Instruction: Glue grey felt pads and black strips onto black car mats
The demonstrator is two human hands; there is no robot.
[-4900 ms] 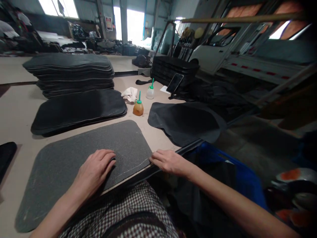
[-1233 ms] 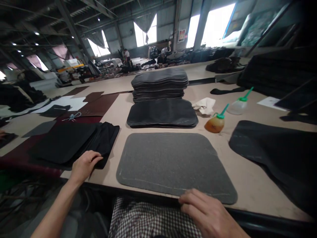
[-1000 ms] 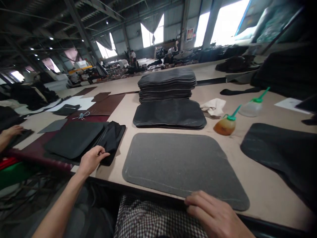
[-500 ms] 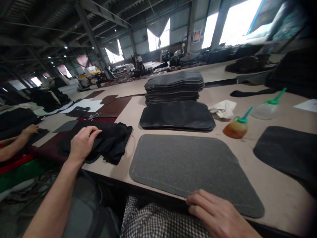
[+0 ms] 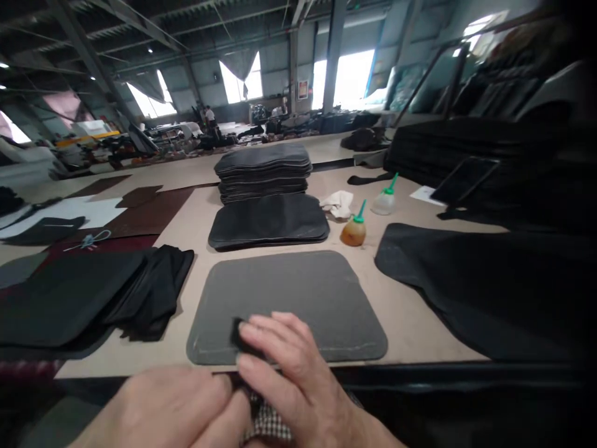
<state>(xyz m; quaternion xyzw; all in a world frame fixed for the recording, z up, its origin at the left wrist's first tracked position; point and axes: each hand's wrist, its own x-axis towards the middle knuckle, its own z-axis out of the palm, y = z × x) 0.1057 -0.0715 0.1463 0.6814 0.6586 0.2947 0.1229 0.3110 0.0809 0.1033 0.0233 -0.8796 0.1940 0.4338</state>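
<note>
Rumpled black cloth [image 5: 156,292] at left. Left hand [image 5: 172,404] blurred, fingers curled, can't tell if gripping. Small dark piece [image 5: 239,336] pinched in right hand's fingers [image 5: 268,339], near side of matte grey round-cornered panel [image 5: 284,283]. Squat amber bottle [image 5: 353,233], right.

The left hand [image 5: 180,404] has left the cloth [image 5: 152,295] — rumpled half a second ago, flatter now — and come in close beside the right hand [image 5: 293,367]. The right, earlier at the panel's [image 5: 284,289] front edge, now pinches a small black piece [image 5: 239,336] — the view has swung right, bringing the phone [image 5: 466,178] back in.
</note>
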